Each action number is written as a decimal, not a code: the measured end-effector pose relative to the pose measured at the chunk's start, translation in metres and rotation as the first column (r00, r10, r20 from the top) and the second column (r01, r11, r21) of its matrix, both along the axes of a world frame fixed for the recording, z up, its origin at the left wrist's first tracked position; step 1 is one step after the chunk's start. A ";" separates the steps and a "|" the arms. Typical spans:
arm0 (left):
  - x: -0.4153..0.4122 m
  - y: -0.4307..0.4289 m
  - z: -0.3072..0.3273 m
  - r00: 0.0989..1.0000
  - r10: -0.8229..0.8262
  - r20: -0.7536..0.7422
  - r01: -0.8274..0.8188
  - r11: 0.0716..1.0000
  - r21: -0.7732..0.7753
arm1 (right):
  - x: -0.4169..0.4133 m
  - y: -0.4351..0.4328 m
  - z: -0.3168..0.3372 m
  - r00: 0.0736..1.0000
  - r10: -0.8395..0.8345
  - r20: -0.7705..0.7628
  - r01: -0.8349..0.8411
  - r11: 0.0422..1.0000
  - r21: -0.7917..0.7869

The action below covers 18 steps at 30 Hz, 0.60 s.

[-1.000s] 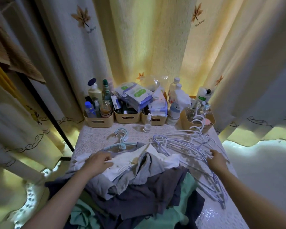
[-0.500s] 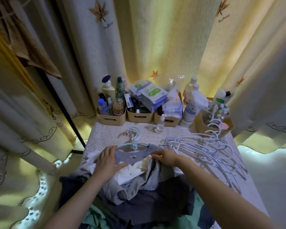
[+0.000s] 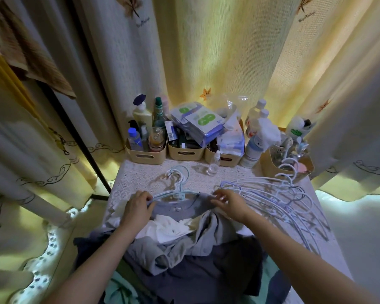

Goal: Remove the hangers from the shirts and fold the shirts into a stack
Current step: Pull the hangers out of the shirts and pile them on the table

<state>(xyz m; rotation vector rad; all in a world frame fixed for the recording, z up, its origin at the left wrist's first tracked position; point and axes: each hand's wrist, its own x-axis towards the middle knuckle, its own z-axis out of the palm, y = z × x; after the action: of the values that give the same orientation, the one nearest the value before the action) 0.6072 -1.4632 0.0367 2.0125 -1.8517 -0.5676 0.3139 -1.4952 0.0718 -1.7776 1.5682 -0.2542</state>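
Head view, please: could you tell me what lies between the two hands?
In the head view, a pale blue plastic hanger inside the neckline of a grey fabric shirt.

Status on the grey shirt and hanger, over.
Left grip holds hanger end. Right grip pinches grey shirt shoulder. Hanger inside shirt, atop clothes pile. Loose hangers close on the right.

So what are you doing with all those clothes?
A person is getting a pale blue hanger out of the grey shirt atop the clothes pile. The left hand grips one hanger arm; the right hand holds the shirt's other shoulder. The hanger is not out yet. The empty hangers lie heaped on the table at the right.
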 end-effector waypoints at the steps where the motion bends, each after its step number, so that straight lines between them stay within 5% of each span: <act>1: -0.001 0.001 0.002 0.995 -0.003 -0.101 0.006 1.000 0.027 | 0.001 -0.002 -0.003 0.999 -0.053 0.006 0.053 0.998 -0.028; 6: 0.001 0.007 0.011 0.934 0.002 -0.356 0.013 0.999 0.042 | 0.012 -0.002 -0.013 0.998 -0.009 0.066 0.007 1.000 0.020; 10: 0.001 0.007 0.019 0.921 -0.041 -0.387 0.048 0.999 0.010 | 0.026 0.001 -0.005 0.976 0.043 0.216 -0.030 0.998 -0.061; 18: -0.033 -0.006 0.037 0.890 -0.260 -0.375 0.235 0.966 -0.112 | 0.034 0.010 0.013 0.961 0.226 0.157 -0.188 0.956 -0.226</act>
<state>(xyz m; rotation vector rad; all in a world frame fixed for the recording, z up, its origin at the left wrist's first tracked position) 0.5741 -1.4690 0.0734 1.4943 -1.8548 -0.8937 0.3474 -1.4853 0.0850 -2.0036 1.2513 -0.4800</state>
